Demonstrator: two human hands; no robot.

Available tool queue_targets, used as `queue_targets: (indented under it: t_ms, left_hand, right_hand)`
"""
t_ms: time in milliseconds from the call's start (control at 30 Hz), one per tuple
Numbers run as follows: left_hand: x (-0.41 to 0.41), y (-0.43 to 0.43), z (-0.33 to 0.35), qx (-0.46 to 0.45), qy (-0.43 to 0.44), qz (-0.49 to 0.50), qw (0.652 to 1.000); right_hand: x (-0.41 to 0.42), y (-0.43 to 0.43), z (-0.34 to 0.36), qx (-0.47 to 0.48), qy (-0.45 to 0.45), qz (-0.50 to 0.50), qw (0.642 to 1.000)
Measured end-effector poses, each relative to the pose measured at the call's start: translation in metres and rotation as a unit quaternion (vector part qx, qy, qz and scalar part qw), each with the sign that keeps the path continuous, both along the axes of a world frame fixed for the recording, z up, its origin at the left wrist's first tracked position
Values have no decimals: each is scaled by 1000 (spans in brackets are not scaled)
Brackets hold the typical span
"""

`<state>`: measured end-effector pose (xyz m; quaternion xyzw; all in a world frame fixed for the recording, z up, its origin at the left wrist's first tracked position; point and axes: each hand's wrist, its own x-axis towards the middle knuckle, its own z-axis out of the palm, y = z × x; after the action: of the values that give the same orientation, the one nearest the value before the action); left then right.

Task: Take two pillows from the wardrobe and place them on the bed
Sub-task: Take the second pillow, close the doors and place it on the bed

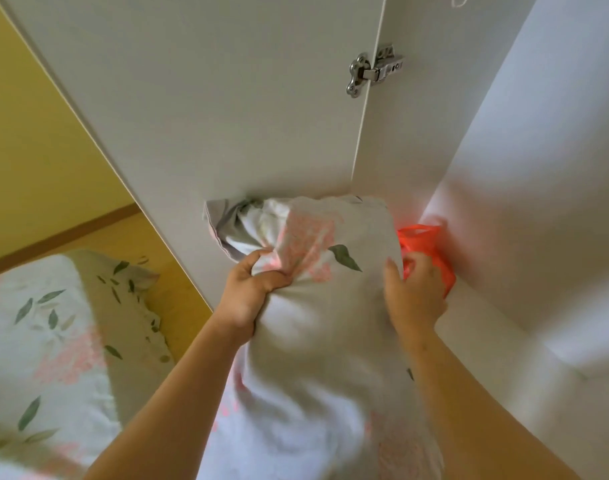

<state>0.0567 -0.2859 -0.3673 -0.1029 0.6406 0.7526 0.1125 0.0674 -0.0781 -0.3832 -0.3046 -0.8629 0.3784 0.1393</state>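
I record one pillow point(331, 306) in view, soft and bulging, its cotton-like case pale grey-white with pink blossom patches and green leaves, creased where it is squeezed. The pillow stands on end against the wardrobe door point(227, 116), its loose grey opening bunched at the upper left. My left hand point(247, 292) clutches a fistful of the case on the pillow's left flank, fingers curled tight into the cloth. My right hand point(414, 289) lies at the pillow's right edge, thumb on the fabric; motion blur keeps me from telling whether it grasps. Directly right of the pillow, behind that hand, sits one crinkled orange plastic bag point(424, 244). Above the pillow, the flat matt white door carries one metal hinge point(372, 72). Well left of and below the pillow lies one bed point(36, 341), its quilted cover bearing the same print.
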Motion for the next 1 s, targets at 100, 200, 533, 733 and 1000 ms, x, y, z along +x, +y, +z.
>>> queue_targets:
  t_ms: [100, 200, 533, 733, 1000]
  left_hand:
    - [8, -13, 10, 33, 15, -39, 999]
    - [14, -34, 20, 49, 25, -89, 995]
    - [22, -73, 36, 106, 55, -60, 991]
    - [22, -83, 24, 79, 27, -21, 996]
    - [9, -88, 12, -150, 5, 12, 989]
  right_hand:
    - [-38, -8, 38, 60, 60, 97, 992]
    - [-74, -20, 62, 125, 48, 188, 973]
    - [-97, -64, 82, 67, -120, 357, 924]
    - [-88, -79, 75, -28, -90, 383, 919]
    - [-92, -78, 67, -84, -3, 366, 927]
